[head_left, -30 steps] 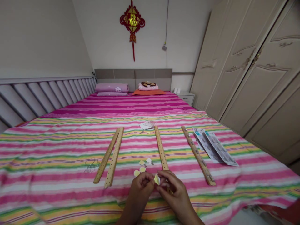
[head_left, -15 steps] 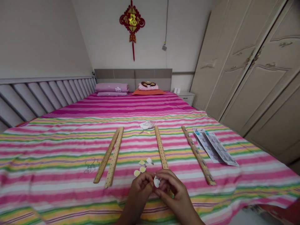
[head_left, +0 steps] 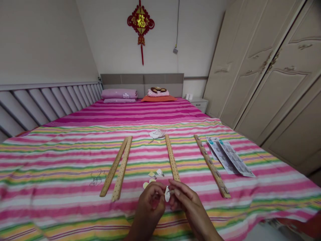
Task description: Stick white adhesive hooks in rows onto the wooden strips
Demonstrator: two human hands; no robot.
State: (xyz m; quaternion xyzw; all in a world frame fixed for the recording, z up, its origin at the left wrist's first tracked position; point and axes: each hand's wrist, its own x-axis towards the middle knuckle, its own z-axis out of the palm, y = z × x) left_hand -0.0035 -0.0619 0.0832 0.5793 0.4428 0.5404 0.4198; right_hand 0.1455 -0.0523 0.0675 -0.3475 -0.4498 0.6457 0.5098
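Item: small white oval piece (head_left: pixel 167 194), pinched between fingertips of left hand (head_left: pixel 150 205) and right hand (head_left: pixel 187 201), over near end of middle strip (head_left: pixel 172 160). I judge right strip (head_left: pixel 212 166) fitted; middle strip, left pair (head_left: pixel 117 167) bare. Yellow scraps (head_left: pixel 145 184) just beside.

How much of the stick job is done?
Done, it seems: the right stick carries small bits along its length, and peeled scraps lie on the bed. In hand: the left hand and right hand pinch a small white piece between them. Left: the middle stick and the two left sticks look bare.
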